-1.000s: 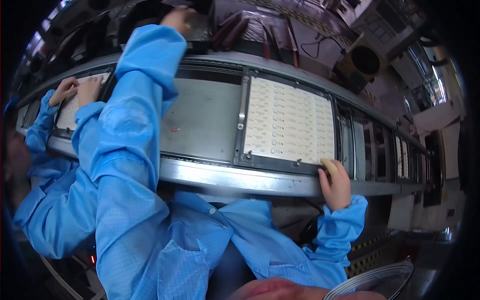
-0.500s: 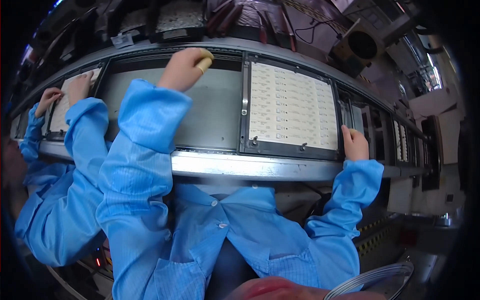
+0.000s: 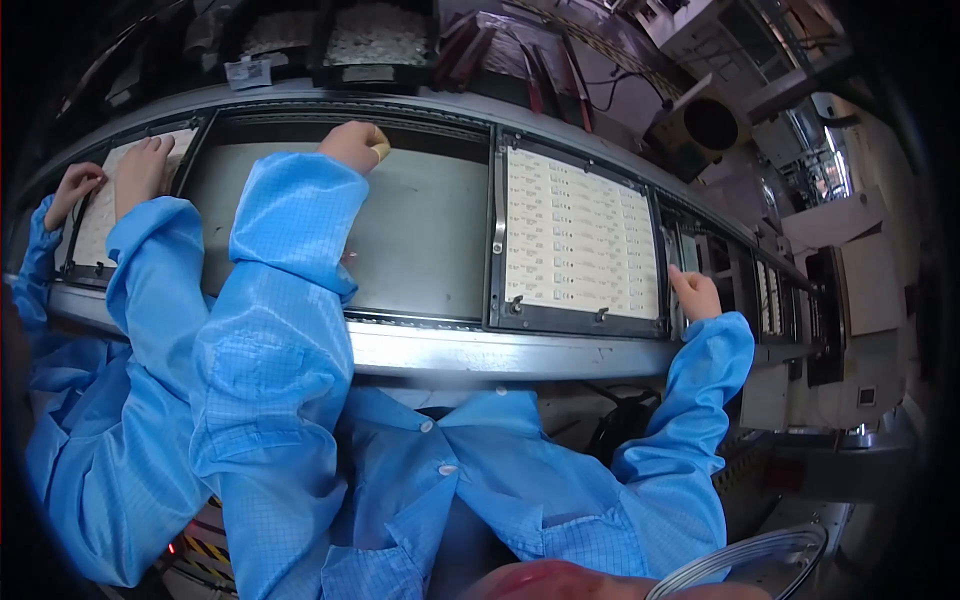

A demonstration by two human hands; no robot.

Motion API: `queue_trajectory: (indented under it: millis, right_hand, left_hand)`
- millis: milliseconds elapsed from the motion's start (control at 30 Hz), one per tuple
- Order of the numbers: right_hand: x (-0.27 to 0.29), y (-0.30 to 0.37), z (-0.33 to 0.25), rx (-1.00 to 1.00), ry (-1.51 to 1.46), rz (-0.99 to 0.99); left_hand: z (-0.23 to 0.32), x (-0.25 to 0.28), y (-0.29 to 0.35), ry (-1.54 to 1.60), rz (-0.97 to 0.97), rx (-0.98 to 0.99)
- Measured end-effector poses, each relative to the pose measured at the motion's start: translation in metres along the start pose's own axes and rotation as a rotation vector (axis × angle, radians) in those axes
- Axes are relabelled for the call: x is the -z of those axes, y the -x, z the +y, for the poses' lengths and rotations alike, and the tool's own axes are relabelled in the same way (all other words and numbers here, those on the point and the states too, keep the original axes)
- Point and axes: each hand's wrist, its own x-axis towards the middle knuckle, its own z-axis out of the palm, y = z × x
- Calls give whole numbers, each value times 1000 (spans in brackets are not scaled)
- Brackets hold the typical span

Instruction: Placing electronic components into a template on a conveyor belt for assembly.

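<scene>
My left hand, with yellow covers on fingertips, is curled above the grey bed of the conveyor. Whatever its fingers may hold is hidden. To its right lies a dark frame around a pale panel printed with repeated rows of small marks. At the frame's right edge my right hand is closed, thumb against curled fingers; I cannot make out anything in it. Small dark clamps sit along the frame's near edge.
On the left, a co-worker's hands in blue sleeves are at another framed panel. Black bins of small pale parts stand beyond the rail. Red-handled tools are beside them. The metal rail runs along the near side.
My left hand has moved left and nearer over the conveyor. My right hand stays by the frame's right edge, its fingers curled. The whole view has shifted slightly.
</scene>
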Motion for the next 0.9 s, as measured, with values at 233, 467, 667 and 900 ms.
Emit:
queue_trajectory:
  millis: [233,467,667,900]
  right_hand:
    - [34,-35,2,441,126,-458]
    - [36,-132,-97,839,696,-332]
    - [-43,-181,-226,486,1,-76]
    - [-51,-186,-230,535,67,5]
  left_hand:
    - [77,-6,19,-401,-159,243]
    - [91,-64,1,-386,6,243]
    - [63,-77,-23,-412,28,131]
    - [65,-71,-27,-438,-40,159]
